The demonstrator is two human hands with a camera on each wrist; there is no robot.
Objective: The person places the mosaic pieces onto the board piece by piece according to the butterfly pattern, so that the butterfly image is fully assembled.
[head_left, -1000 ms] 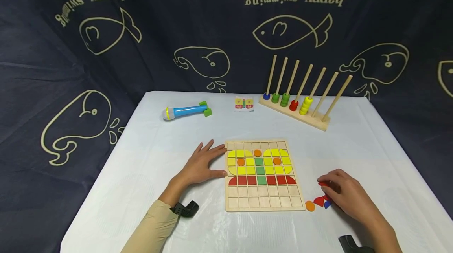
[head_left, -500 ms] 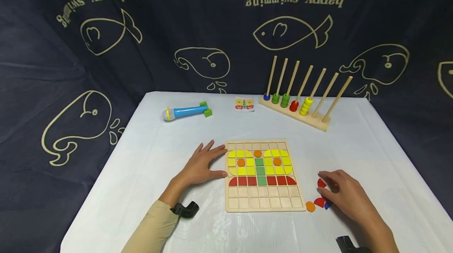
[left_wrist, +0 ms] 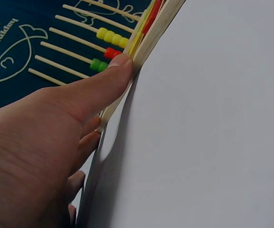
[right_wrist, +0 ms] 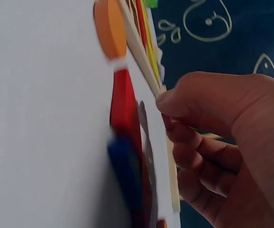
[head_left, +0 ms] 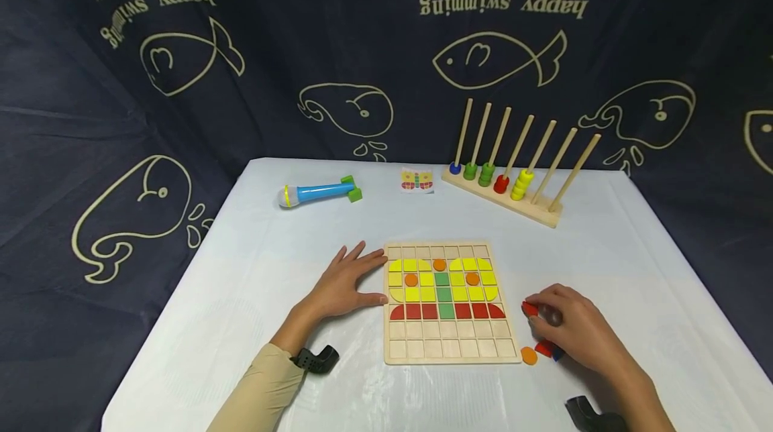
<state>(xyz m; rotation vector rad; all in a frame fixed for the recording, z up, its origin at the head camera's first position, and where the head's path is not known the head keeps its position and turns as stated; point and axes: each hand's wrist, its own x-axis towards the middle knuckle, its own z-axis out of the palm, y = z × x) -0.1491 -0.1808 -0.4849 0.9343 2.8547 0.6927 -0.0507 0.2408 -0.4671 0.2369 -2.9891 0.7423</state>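
My left hand (head_left: pixel 341 284) lies at the left edge of a square wooden grid board (head_left: pixel 449 349), fingers spread; its thumb touches the board's side in the left wrist view. Yellow, red, green and orange tiles fill the board's middle rows in a butterfly-like pattern. To the right of the board, my right hand (head_left: pixel 570 328) pinches a small red tile (head_left: pixel 529 309) between thumb and fingers. Beneath that hand lie an orange disc (head_left: pixel 529 355), a red tile (head_left: pixel 544 348) and a blue tile (head_left: pixel 558 354), partly covered. In the right wrist view the pinched tile is mostly hidden by the thumb.
At the back right stands a wooden peg rack (head_left: pixel 501 196) with coloured beads on several rods. A small butterfly picture card (head_left: pixel 417 180) lies at the back middle. A blue toy microphone (head_left: pixel 320 192) with a green end is at the back left. Dark printed cloth hangs behind.
My right hand has taken hold of the red tile and moved left toward the board with it. The left hand stays at the board's edge.
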